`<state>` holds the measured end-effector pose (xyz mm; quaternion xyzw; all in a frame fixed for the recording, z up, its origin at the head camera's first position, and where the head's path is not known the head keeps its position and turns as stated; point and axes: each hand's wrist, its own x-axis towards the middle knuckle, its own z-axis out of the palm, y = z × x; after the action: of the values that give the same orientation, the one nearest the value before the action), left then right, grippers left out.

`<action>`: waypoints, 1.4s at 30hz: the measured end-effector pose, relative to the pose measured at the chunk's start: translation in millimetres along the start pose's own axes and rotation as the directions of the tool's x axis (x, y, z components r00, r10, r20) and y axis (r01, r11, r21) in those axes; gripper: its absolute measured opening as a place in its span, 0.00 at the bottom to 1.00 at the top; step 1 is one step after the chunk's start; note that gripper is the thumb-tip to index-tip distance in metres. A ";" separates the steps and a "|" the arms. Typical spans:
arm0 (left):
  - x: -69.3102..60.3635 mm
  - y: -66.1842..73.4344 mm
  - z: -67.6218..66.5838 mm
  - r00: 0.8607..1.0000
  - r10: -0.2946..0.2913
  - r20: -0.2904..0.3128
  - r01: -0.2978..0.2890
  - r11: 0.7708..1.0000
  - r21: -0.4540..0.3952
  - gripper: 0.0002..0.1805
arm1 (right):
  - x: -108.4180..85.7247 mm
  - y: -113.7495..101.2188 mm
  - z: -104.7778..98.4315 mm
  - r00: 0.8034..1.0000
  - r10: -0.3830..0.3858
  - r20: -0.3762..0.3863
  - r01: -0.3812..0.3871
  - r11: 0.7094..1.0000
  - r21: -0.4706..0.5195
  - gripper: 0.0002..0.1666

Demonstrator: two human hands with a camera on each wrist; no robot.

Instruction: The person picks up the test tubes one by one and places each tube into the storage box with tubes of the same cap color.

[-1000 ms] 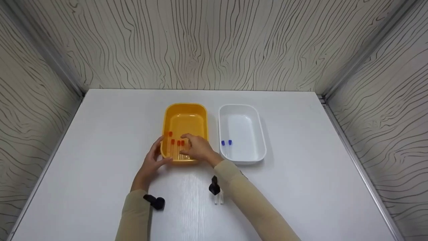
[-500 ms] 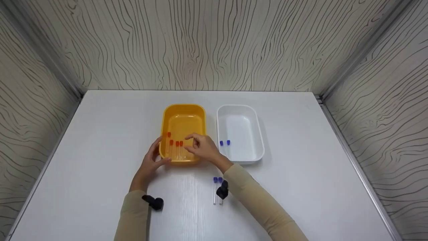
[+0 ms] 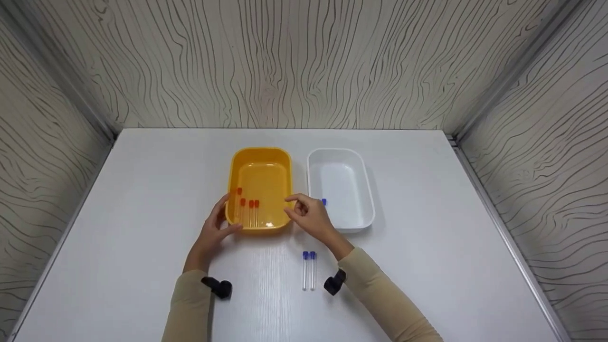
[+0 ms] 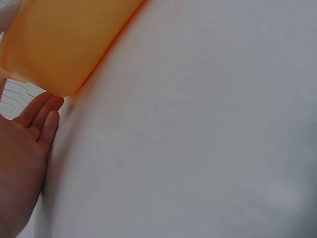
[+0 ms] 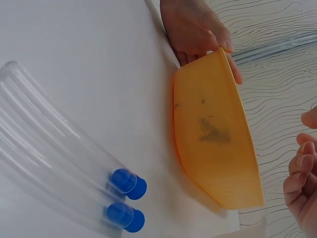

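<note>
My left hand (image 3: 213, 232) grips the near left corner of the yellow tray (image 3: 261, 151), its thumb at the front rim and its fingers along the left side. Several clear tubes with red caps (image 3: 251, 204) lie in that tray's near left part. My right hand (image 3: 311, 216) hovers between the two trays, thumb and index finger apart, nothing held. It hides part of the white tray (image 3: 368, 190), where one blue cap (image 3: 324, 202) shows. On the table in front, two clear tubes with blue caps (image 3: 308, 270) lie side by side; they look large in the right wrist view.
Both trays stand side by side on a white table (image 3: 418, 237). A wood-patterned wall (image 3: 275, 61) rises behind it, with similar panels at both sides. Each sleeve bears a black wrist camera (image 3: 335, 282).
My right hand has moved right, out from over the yellow tray, to the space between the trays. The two tubes on the table are now uncovered. The left hand keeps its hold.
</note>
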<state>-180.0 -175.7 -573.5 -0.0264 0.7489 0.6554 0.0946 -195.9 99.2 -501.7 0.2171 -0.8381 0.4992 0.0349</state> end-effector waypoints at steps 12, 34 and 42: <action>-0.9 0.9 1.2 1.000 0.016 0.005 -0.016 1.000 -0.022 0.47 | -32.3 -24.1 -36.0 0.958 0.064 -0.279 -0.055 0.998 0.039 0.09; -2.9 0.0 3.1 1.000 0.014 -0.007 -0.015 0.999 -0.029 0.46 | -65.5 16.2 -85.0 0.783 0.139 -0.606 -0.138 0.989 0.049 0.08; -2.2 0.2 1.9 1.000 0.025 0.003 -0.025 1.000 -0.012 0.46 | -72.0 35.4 -98.7 0.771 0.217 -0.599 -0.196 0.975 0.102 0.11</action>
<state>-177.7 -174.0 -573.1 -0.0167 0.7452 0.6608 0.0875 -160.6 221.4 -501.3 -0.0471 -0.7926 0.5573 0.2428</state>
